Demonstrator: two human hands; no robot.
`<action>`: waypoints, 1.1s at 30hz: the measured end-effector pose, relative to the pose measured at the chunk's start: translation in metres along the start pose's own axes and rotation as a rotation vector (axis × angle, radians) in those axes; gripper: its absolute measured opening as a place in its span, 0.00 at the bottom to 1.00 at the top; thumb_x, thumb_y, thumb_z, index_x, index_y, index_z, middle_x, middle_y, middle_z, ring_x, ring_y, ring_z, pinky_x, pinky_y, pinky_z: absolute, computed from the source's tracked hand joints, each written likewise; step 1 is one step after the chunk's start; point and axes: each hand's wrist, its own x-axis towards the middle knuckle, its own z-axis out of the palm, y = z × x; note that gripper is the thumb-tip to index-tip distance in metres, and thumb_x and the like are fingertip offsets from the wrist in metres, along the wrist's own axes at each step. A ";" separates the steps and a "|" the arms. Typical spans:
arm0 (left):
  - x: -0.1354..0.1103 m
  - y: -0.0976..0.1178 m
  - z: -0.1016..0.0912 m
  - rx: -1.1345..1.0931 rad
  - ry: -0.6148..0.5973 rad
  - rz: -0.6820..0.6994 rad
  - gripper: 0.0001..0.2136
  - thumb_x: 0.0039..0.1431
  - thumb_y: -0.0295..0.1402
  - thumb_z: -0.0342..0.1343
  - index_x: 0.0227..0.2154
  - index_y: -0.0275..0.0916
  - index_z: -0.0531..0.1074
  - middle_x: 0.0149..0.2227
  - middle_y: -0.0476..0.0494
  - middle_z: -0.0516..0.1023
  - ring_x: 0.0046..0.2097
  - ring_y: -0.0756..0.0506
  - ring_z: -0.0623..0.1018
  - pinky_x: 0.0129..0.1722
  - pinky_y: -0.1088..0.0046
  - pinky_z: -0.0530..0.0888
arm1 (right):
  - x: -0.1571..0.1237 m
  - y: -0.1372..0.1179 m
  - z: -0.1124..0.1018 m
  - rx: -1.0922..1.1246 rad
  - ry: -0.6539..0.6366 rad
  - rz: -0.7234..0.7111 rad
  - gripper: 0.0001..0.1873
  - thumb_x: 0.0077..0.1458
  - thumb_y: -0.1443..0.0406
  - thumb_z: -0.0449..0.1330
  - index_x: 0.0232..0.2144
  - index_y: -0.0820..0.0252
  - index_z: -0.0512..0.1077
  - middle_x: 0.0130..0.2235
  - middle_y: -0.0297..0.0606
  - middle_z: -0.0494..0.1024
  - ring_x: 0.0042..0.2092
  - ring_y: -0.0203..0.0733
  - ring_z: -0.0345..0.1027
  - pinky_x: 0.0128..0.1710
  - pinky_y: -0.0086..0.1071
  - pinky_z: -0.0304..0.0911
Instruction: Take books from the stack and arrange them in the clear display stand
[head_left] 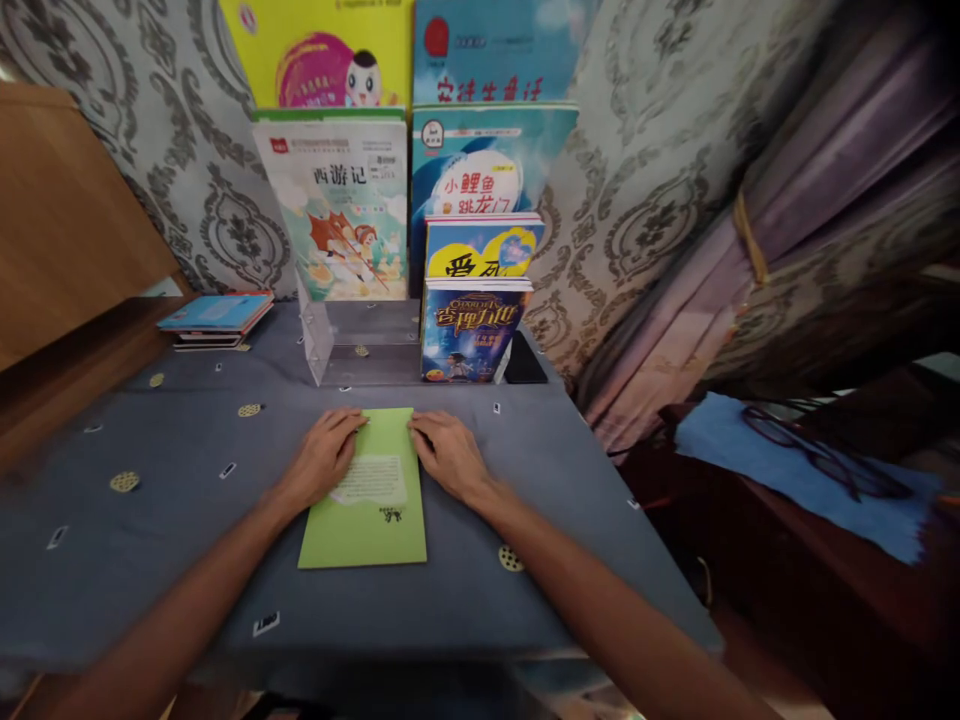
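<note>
A thin light-green book lies flat on the table, its printed text panel facing up. My left hand is at its upper left edge, with fingers curled onto the corner and covering part of the cover. On the opposite side, my right hand has its fingertips against the upper right edge. Both hands hold the book between them. Just beyond it stands a clear acrylic book rack. A blue-purple book sits in the rack's front right slot, and the front left slot shows only clear plastic.
Behind the front slots the rack holds a white-and-green picture book, a teal book and a yellow book. Stacked books lie at the left. A dark flat object is beside the rack. Eyeglasses rest on blue cloth at right.
</note>
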 end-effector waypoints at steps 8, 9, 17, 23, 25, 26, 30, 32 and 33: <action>0.013 0.022 0.024 -0.031 -0.006 0.005 0.18 0.65 0.26 0.42 0.53 0.38 0.71 0.56 0.36 0.74 0.60 0.39 0.71 0.62 0.50 0.68 | -0.001 0.018 -0.011 0.031 0.055 0.083 0.15 0.63 0.69 0.53 0.46 0.61 0.78 0.50 0.44 0.81 0.52 0.46 0.72 0.56 0.39 0.63; 0.018 0.030 0.029 -0.032 -0.014 0.010 0.19 0.64 0.25 0.43 0.53 0.38 0.71 0.56 0.36 0.74 0.60 0.39 0.71 0.62 0.50 0.68 | -0.004 0.025 -0.014 0.018 0.054 0.089 0.15 0.63 0.69 0.53 0.47 0.61 0.77 0.50 0.44 0.80 0.53 0.47 0.72 0.57 0.40 0.63; 0.042 0.070 0.052 -0.066 -0.077 0.025 0.19 0.65 0.26 0.42 0.54 0.38 0.71 0.58 0.37 0.74 0.62 0.40 0.70 0.64 0.51 0.66 | -0.035 0.099 -0.040 0.045 0.202 0.228 0.17 0.62 0.66 0.51 0.50 0.62 0.74 0.55 0.48 0.77 0.58 0.50 0.69 0.59 0.45 0.62; 0.032 0.059 0.045 -0.110 -0.078 0.025 0.19 0.70 0.32 0.42 0.57 0.41 0.70 0.60 0.40 0.74 0.62 0.41 0.71 0.64 0.53 0.68 | -0.044 0.095 -0.045 0.034 0.208 0.204 0.18 0.63 0.65 0.50 0.51 0.60 0.73 0.53 0.47 0.78 0.57 0.52 0.69 0.57 0.47 0.64; 0.031 0.058 0.045 -0.099 -0.073 0.032 0.18 0.70 0.32 0.41 0.58 0.41 0.69 0.60 0.40 0.73 0.62 0.41 0.71 0.63 0.55 0.69 | -0.046 0.089 -0.044 0.002 0.185 0.179 0.18 0.64 0.66 0.50 0.52 0.61 0.73 0.53 0.48 0.78 0.56 0.53 0.69 0.56 0.48 0.64; 0.031 0.058 0.046 -0.089 -0.068 0.037 0.18 0.70 0.32 0.42 0.58 0.41 0.69 0.60 0.40 0.73 0.62 0.41 0.71 0.63 0.55 0.69 | -0.047 0.086 -0.044 -0.010 0.170 0.166 0.18 0.64 0.66 0.50 0.52 0.62 0.73 0.53 0.49 0.78 0.55 0.53 0.69 0.56 0.48 0.64; 0.032 0.058 0.047 -0.057 -0.062 0.063 0.18 0.70 0.30 0.42 0.57 0.39 0.69 0.60 0.38 0.73 0.62 0.41 0.71 0.63 0.55 0.69 | -0.048 0.077 -0.041 -0.027 0.119 0.118 0.18 0.65 0.66 0.50 0.52 0.61 0.72 0.53 0.48 0.78 0.55 0.53 0.70 0.55 0.48 0.64; 0.033 0.059 0.047 -0.053 -0.054 0.077 0.18 0.70 0.30 0.43 0.57 0.38 0.69 0.60 0.38 0.74 0.61 0.41 0.72 0.62 0.54 0.69 | -0.047 0.076 -0.039 -0.023 0.122 0.112 0.17 0.64 0.66 0.50 0.52 0.61 0.72 0.52 0.48 0.78 0.54 0.52 0.70 0.55 0.47 0.65; 0.033 0.059 0.047 -0.052 -0.048 0.081 0.18 0.69 0.29 0.43 0.57 0.38 0.69 0.59 0.37 0.74 0.61 0.40 0.72 0.62 0.54 0.70 | -0.047 0.076 -0.039 -0.016 0.129 0.104 0.17 0.64 0.66 0.50 0.51 0.61 0.73 0.52 0.48 0.79 0.54 0.52 0.71 0.55 0.47 0.65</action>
